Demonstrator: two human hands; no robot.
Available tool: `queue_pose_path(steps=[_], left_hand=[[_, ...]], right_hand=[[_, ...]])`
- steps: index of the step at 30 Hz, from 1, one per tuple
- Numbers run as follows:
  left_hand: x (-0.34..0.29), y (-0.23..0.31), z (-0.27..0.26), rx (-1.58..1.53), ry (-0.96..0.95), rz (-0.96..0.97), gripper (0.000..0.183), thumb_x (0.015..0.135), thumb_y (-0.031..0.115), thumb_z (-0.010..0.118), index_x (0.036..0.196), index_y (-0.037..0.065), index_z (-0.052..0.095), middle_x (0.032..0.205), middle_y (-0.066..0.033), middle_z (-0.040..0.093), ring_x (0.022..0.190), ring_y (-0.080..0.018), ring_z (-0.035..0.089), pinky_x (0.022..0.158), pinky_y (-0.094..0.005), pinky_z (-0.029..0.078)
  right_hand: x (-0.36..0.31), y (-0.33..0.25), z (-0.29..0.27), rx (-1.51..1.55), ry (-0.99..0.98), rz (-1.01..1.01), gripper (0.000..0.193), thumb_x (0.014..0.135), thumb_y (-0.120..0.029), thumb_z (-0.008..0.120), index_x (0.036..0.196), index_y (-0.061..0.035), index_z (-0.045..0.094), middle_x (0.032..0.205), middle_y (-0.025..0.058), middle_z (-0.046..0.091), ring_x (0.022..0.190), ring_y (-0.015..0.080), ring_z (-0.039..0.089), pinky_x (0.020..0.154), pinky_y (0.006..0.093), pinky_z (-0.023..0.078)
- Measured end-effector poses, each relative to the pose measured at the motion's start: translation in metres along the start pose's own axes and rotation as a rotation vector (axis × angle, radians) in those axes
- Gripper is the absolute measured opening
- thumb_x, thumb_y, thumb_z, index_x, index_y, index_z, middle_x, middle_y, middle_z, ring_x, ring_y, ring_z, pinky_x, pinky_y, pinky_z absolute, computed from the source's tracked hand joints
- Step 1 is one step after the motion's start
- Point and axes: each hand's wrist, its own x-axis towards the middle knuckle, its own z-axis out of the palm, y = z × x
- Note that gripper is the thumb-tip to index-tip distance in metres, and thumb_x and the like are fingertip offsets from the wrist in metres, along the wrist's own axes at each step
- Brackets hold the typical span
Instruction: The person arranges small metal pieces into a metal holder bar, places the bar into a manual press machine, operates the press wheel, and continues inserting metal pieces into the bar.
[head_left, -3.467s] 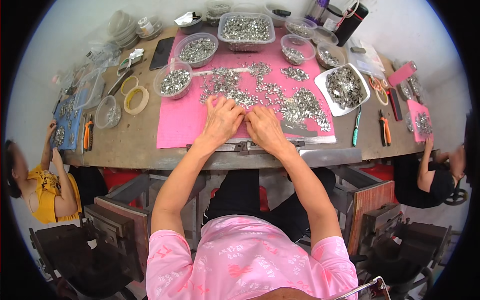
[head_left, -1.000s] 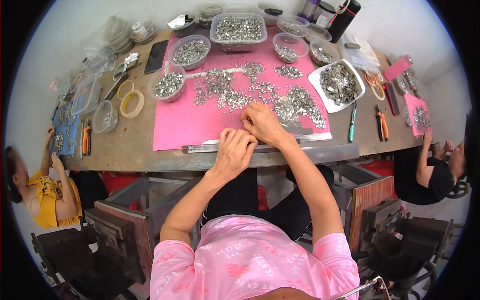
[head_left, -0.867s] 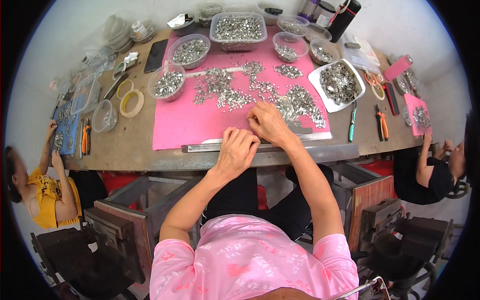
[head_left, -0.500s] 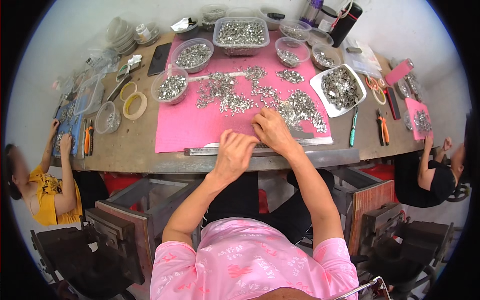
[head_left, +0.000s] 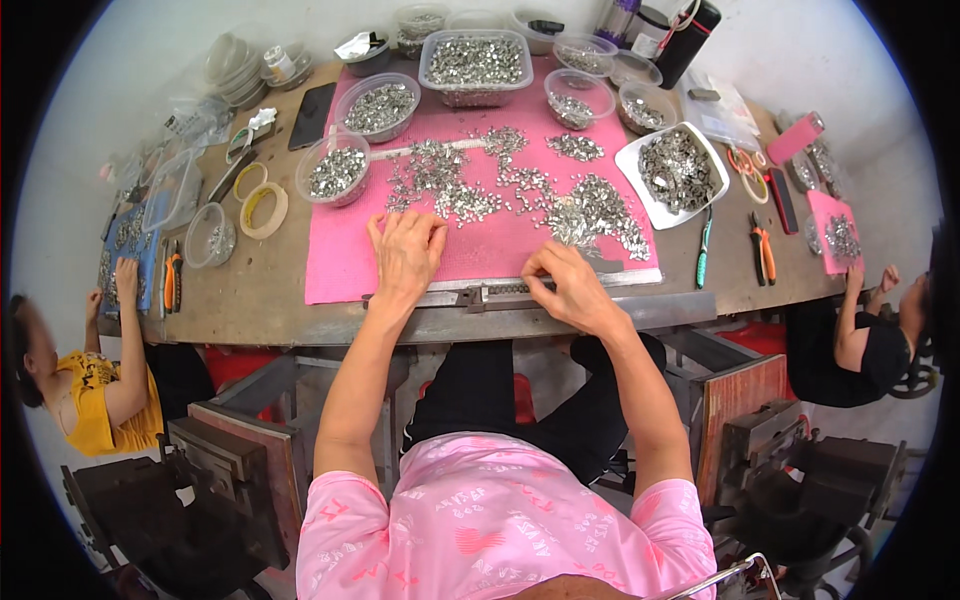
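Note:
My left hand (head_left: 408,255) reaches over the pink mat (head_left: 340,260), fingers bent down and slightly apart at the near edge of the scattered small silvery metal pieces (head_left: 465,203). Nothing shows in it. At the mat's front edge, my right hand (head_left: 575,290) is closed, thumb and forefinger pinched together above a long metal rail (head_left: 440,299). Whatever the pinch holds is too small or hidden to make out. A row of small pieces (head_left: 508,289) lies along the rail, beside a dark block (head_left: 470,298). A larger heap of metal pieces (head_left: 600,215) spreads beyond my right hand.
Tubs of metal pieces (head_left: 477,90) line the mat's far side, with a white dish (head_left: 652,208) at right. Orange-handled pliers (head_left: 763,250), a green-handled tool (head_left: 704,250) and tape rolls (head_left: 264,212) flank the mat. One person (head_left: 110,390) works at left, another (head_left: 860,350) at right.
My left hand has left the rail and moved left and away from me to the loose pieces. My right hand has drawn back slightly toward the rail, uncovering the row and dark block.

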Motion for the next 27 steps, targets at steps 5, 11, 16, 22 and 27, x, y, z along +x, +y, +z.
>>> queue_pose_path(steps=[5, 11, 16, 22, 27], left_hand=[[0.003, -0.001, 0.002, -0.039, -0.061, 0.029, 0.006, 0.084, 0.012, 0.075, 0.087, 0.010, 0.070, 0.075, -0.0017, 0.061, 0.079, -0.0201, 0.059, 0.106, -0.0527, 0.032], [0.002, -0.007, 0.000, -0.060, -0.083, 0.063, 0.006, 0.084, 0.011, 0.074, 0.087, 0.009, 0.069, 0.077, -0.0013, 0.061, 0.079, -0.0194, 0.058, 0.107, -0.0534, 0.031], [0.003, -0.006, 0.001, -0.074, -0.085, 0.074, 0.006, 0.084, 0.010, 0.074, 0.087, 0.009, 0.068, 0.078, -0.0012, 0.061, 0.080, -0.0195, 0.058, 0.108, -0.0537, 0.030], [0.003, -0.005, 0.000, -0.057, -0.090, 0.096, 0.006, 0.085, 0.011, 0.075, 0.089, 0.011, 0.071, 0.081, -0.0013, 0.061, 0.083, -0.0206, 0.059, 0.108, -0.0545, 0.030], [0.002, -0.006, -0.002, -0.055, -0.086, 0.092, 0.006, 0.086, 0.013, 0.075, 0.092, 0.012, 0.074, 0.083, -0.0014, 0.062, 0.086, -0.0218, 0.060, 0.108, -0.0538, 0.030]], right_hand=[[-0.016, -0.002, 0.006, -0.072, 0.042, -0.067, 0.013, 0.080, 0.001, 0.069, 0.090, -0.0035, 0.061, 0.093, 0.0100, 0.061, 0.090, 0.0293, 0.059, 0.082, 0.0398, 0.044], [-0.014, -0.002, 0.007, -0.095, 0.054, -0.121, 0.012, 0.081, 0.000, 0.069, 0.092, -0.0032, 0.063, 0.091, 0.0105, 0.062, 0.089, 0.0296, 0.060, 0.081, 0.0398, 0.045], [0.024, 0.013, 0.019, -0.106, 0.096, -0.082, 0.005, 0.085, -0.006, 0.069, 0.088, -0.0024, 0.066, 0.086, 0.0118, 0.061, 0.085, 0.0321, 0.060, 0.080, 0.0431, 0.045], [0.075, 0.022, 0.052, -0.314, 0.220, 0.048, 0.012, 0.087, -0.015, 0.072, 0.087, -0.0038, 0.068, 0.087, 0.0141, 0.065, 0.089, 0.0327, 0.063, 0.081, 0.0446, 0.045], [0.083, 0.026, 0.062, -0.377, 0.230, 0.069, 0.015, 0.085, -0.017, 0.073, 0.085, -0.0035, 0.067, 0.089, 0.0147, 0.066, 0.089, 0.0320, 0.064, 0.080, 0.0451, 0.044]])
